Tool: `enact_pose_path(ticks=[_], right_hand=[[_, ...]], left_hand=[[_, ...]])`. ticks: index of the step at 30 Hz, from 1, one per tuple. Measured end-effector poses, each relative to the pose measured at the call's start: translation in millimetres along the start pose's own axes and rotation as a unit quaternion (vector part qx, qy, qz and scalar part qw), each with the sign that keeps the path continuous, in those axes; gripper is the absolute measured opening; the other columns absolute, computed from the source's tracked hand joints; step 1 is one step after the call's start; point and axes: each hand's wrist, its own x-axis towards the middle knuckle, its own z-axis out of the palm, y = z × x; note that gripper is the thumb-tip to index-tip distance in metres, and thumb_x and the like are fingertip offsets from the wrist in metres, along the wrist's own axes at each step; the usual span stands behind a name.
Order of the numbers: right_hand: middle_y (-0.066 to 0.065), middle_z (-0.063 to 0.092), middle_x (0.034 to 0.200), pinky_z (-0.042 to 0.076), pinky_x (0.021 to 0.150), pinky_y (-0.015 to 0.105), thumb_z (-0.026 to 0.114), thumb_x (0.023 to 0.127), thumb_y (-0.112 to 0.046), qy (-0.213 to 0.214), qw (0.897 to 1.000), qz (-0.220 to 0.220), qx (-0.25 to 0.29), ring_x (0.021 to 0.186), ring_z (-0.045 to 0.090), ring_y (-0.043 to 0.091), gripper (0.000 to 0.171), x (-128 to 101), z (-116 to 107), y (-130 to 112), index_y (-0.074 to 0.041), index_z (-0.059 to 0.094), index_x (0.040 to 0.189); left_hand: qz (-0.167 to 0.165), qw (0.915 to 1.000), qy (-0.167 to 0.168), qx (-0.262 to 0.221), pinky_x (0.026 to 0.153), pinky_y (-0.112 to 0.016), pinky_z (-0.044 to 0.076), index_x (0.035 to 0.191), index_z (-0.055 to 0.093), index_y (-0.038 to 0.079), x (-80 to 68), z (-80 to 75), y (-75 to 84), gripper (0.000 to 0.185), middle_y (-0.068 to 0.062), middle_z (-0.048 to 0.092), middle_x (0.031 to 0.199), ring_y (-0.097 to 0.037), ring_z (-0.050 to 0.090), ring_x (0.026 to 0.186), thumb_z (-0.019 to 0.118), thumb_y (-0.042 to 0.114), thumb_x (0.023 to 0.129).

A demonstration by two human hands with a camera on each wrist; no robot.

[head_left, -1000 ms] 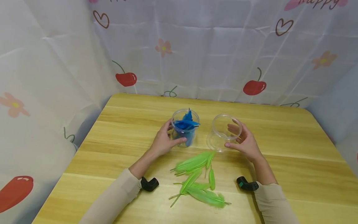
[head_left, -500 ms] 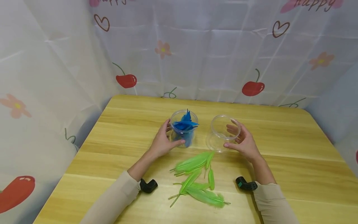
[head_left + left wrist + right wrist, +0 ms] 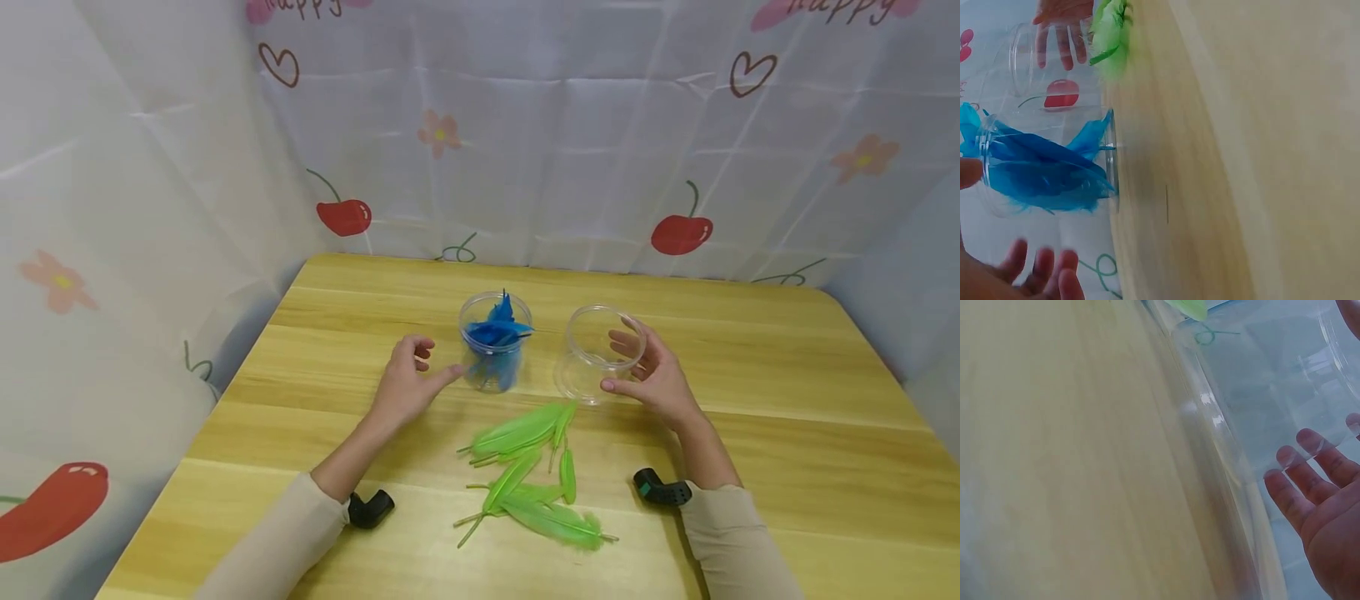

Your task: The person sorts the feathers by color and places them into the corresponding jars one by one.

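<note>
The left hand [image 3: 405, 385] hangs loosely open, holding nothing, just left of the jar of blue feathers [image 3: 495, 340] on the tabletop [image 3: 750, 400], fingertips pointing at it but apart. The right hand [image 3: 651, 375] cups the empty clear jar [image 3: 596, 354] from its right side. The green feathers [image 3: 528, 475] lie between both wrists, slightly nearer the right, quills pointing left

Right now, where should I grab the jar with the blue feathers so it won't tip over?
Probably round the middle of its clear wall, coming in from the left side. The jar with the blue feathers stands upright and is round, so fingers and thumb can wrap it. The left hand is right beside it, open. Avoid the top: feather tips poke out of the mouth.
</note>
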Motion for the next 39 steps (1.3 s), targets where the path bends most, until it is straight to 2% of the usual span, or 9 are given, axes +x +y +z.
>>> enact_pose_path(ticks=[5,9,13,17,21,25,31,36,39], right_hand=[[0.034,0.039,0.145,0.041,0.098,0.014,0.077,0.079,0.010,-0.004,1.000,0.002,-0.001,0.135,0.037,0.045,0.092,0.8,1.0,-0.5,-0.015,0.031,0.154],[0.032,0.040,0.145,0.041,0.096,0.012,0.077,0.079,0.009,-0.003,1.000,0.003,-0.007,0.134,0.038,0.045,0.092,0.3,0.5,-1.1,-0.015,0.031,0.155],[0.032,0.040,0.145,0.041,0.096,0.012,0.077,0.079,0.010,-0.002,1.000,0.001,-0.012,0.134,0.038,0.045,0.092,0.4,-1.9,-3.3,-0.015,0.031,0.154],[0.032,0.041,0.145,0.041,0.097,0.012,0.077,0.079,0.009,-0.002,1.000,-0.002,-0.014,0.134,0.038,0.046,0.091,1.3,-2.5,-4.3,-0.015,0.031,0.154],[0.032,0.041,0.145,0.041,0.098,0.014,0.077,0.079,0.009,-0.002,1.000,0.000,-0.012,0.134,0.039,0.046,0.091,1.5,-1.8,-3.4,-0.013,0.032,0.154],[0.032,0.041,0.145,0.041,0.101,0.018,0.077,0.079,0.009,-0.005,1.000,0.003,-0.012,0.134,0.039,0.046,0.091,0.1,-1.7,-1.9,-0.012,0.031,0.154],[0.032,0.041,0.145,0.040,0.108,0.036,0.078,0.080,0.007,-0.003,1.000,0.005,-0.025,0.135,0.039,0.044,0.090,-0.5,-2.6,-0.7,-0.013,0.031,0.154],[0.030,0.042,0.146,0.041,0.106,0.036,0.077,0.081,0.007,-0.001,0.999,0.012,-0.031,0.134,0.042,0.043,0.090,-0.9,-1.8,-1.5,-0.014,0.031,0.155],[0.030,0.042,0.146,0.039,0.107,0.046,0.077,0.081,0.006,-0.001,0.999,0.012,-0.033,0.133,0.043,0.043,0.089,-1.0,-1.4,-2.3,-0.013,0.030,0.155]], left_hand=[[0.020,0.9981,-0.047,0.035,0.066,-0.033,0.051,0.106,0.065,0.005,-12.5,-6.7,-2.5,0.032,-0.005,0.062,0.092,-0.020,0.059,0.076,0.075,0.030,0.089],[0.037,0.9914,-0.113,0.055,0.055,-0.029,0.047,0.100,0.067,0.008,-19.4,-7.0,0.9,0.024,0.000,0.060,0.084,-0.015,0.054,0.064,0.074,0.028,0.090],[0.073,0.9778,-0.172,0.094,0.054,-0.028,0.046,0.101,0.068,0.007,-23.0,-5.4,7.2,0.025,0.002,0.059,0.082,-0.013,0.053,0.061,0.074,0.030,0.090],[0.119,0.9569,-0.210,0.162,0.057,-0.028,0.046,0.103,0.069,0.008,-24.9,-2.8,8.5,0.030,0.006,0.058,0.074,-0.010,0.052,0.059,0.076,0.033,0.088],[0.135,0.9371,-0.235,0.220,0.056,-0.029,0.046,0.099,0.070,0.010,-27.9,-0.8,6.5,0.031,0.009,0.056,0.067,-0.008,0.051,0.057,0.080,0.035,0.084],[0.135,0.9269,-0.250,0.246,0.055,-0.028,0.046,0.088,0.069,0.014,-31.3,0.0,5.0,0.024,0.009,0.056,0.068,-0.008,0.052,0.059,0.081,0.035,0.082],[0.127,0.9212,-0.268,0.252,0.053,-0.028,0.045,0.078,0.068,0.020,-34.5,-0.5,5.8,0.019,0.010,0.055,0.064,-0.009,0.051,0.059,0.080,0.033,0.083],[0.137,0.9182,-0.271,0.254,0.052,-0.026,0.043,0.076,0.068,0.020,-35.6,0.3,3.5,0.019,0.011,0.054,0.061,-0.007,0.050,0.057,0.079,0.032,0.085],[0.148,0.9178,-0.269,0.252,0.052,-0.026,0.042,0.074,0.067,0.021,-35.6,0.8,2.5,0.019,0.011,0.054,0.060,-0.007,0.049,0.057,0.078,0.030,0.086]])
